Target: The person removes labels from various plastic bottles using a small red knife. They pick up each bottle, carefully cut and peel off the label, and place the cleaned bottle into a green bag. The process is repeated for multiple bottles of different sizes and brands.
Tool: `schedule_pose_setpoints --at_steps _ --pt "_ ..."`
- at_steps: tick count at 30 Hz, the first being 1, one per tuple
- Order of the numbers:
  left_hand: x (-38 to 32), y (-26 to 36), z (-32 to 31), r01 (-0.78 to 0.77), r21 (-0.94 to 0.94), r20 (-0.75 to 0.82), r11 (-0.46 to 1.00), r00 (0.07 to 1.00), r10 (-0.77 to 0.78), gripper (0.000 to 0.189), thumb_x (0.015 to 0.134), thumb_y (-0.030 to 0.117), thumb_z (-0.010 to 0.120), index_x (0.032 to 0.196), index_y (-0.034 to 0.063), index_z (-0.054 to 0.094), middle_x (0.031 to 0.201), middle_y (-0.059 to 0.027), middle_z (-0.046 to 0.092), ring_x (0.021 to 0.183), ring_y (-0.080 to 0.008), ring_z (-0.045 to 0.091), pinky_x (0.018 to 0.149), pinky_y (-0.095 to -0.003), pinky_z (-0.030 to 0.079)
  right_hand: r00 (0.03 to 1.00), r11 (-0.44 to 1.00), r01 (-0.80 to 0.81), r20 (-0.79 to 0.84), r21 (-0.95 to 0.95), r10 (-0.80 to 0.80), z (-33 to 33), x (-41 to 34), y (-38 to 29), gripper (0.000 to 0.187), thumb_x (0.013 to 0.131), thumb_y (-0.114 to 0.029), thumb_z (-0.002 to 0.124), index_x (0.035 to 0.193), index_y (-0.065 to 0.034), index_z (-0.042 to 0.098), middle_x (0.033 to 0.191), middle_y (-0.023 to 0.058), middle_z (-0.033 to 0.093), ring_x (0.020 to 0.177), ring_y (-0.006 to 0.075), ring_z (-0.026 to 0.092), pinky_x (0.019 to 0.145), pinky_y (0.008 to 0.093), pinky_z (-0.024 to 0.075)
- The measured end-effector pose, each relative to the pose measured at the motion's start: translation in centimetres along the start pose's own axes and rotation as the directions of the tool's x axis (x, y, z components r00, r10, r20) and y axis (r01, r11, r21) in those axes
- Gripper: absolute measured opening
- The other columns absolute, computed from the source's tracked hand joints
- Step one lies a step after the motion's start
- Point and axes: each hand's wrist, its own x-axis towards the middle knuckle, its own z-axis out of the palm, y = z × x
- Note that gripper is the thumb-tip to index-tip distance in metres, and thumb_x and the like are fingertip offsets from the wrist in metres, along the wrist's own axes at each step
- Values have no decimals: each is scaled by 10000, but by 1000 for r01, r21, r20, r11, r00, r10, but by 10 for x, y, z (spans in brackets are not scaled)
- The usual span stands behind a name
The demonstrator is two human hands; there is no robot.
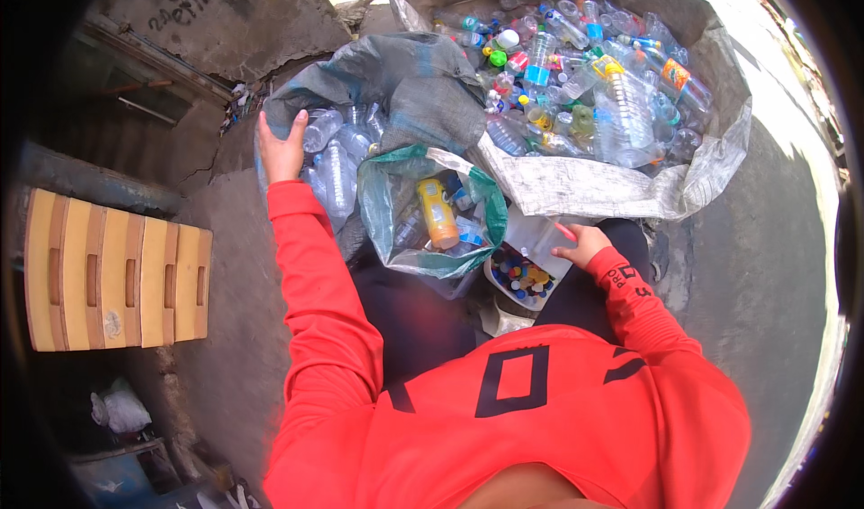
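Note:
My left hand (283, 146), thumb and fingers spread, rests at the left rim of a grey woven sack (432, 97) with clear plastic bottles (336, 178) inside. My right hand (582, 244) grips a slim red-handled tool (565, 231), its kind unclear, above a white container of colourful bottle caps (523, 279). Between the hands stands a green and white sack (378, 219) that holds a yellow and orange bottle (437, 213) and other plastic pieces. Behind it, a large white woven sack (580, 185) is filled with many plastic bottles (540, 63), several with caps and labels on.
A wooden drawer unit (118, 273) stands on the left. Below it lie a white plastic bag (125, 409) and a blue object (111, 478). A cracked concrete wall (256, 23) bearing writing rises at the upper left. Concrete floor (756, 273) extends on the right.

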Motion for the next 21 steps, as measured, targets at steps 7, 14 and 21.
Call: schedule_pose_setpoints --at_steps 7,14,21 --pt "-96 -11 2 47 155 159 987 985 -72 748 714 359 750 1316 53 428 1326 -230 427 1287 -334 346 1044 -397 290 906 892 -380 -293 -243 307 -57 -15 74 541 726 -535 647 926 -32 632 881 179 657 862 333 631 766 419 488" --pt "-94 -10 19 37 224 250 974 964 -95 708 710 348 746 1303 91 456 1365 -230 375 1293 -333 337 1041 -429 280 830 843 -527 -152 107 537 -35 -29 128 793 682 -677 598 1066 16 620 965 256 634 930 392 608 846 425 461" --pt "-93 20 47 -185 271 338 945 937 87 679 706 303 737 1296 108 464 1385 -217 351 1260 -378 355 1031 -453 282 873 861 -484 -158 -159 461 -76 -27 103 525 688 -512 697 795 0 664 727 179 650 717 338 640 666 417 492"
